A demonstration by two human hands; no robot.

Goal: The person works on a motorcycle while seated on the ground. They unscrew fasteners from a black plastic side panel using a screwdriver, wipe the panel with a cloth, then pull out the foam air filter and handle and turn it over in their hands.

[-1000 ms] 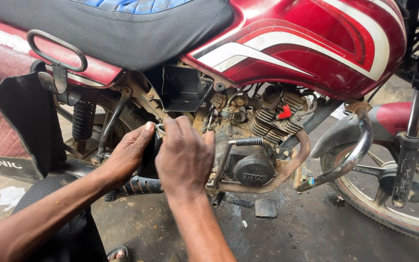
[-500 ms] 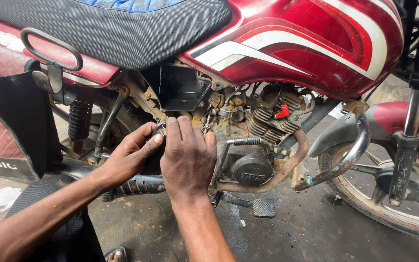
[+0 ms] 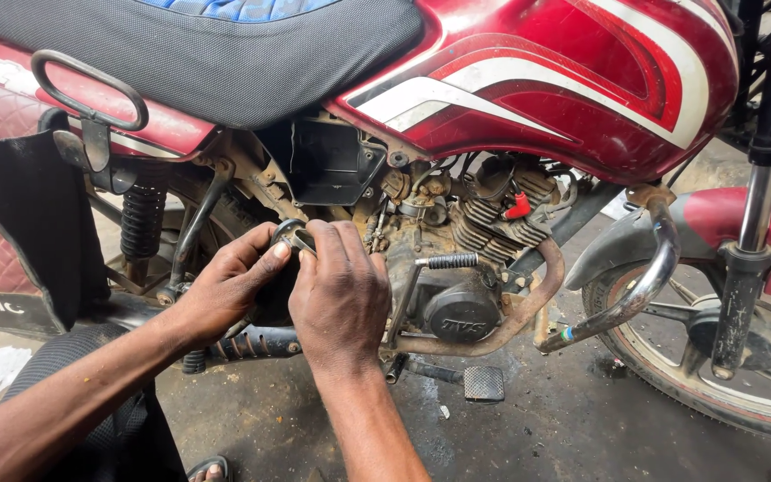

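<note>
A red motorcycle (image 3: 564, 80) with a black seat (image 3: 198, 54) stands side-on in front of me. Both my hands are at the open frame gap just behind the engine (image 3: 466, 295). My left hand (image 3: 225, 286) and my right hand (image 3: 341, 299) together pinch a small round dark part with a metal ring (image 3: 292, 236), held between thumbs and fingertips. The part sits just below an open black box-shaped housing (image 3: 332, 161). My right hand hides most of what lies behind it.
A kick-start lever (image 3: 443, 261) and a rusty exhaust pipe (image 3: 528, 303) lie right of my hands. A chrome crash guard (image 3: 635, 295) and the front wheel (image 3: 716, 375) are further right. A rear shock spring (image 3: 142, 223) and a grab rail (image 3: 91, 85) are at left. The floor is stained concrete.
My hands stayed at the same spot by the engine, and the view drifted slightly. The round ringed part now shows more plainly between my fingertips.
</note>
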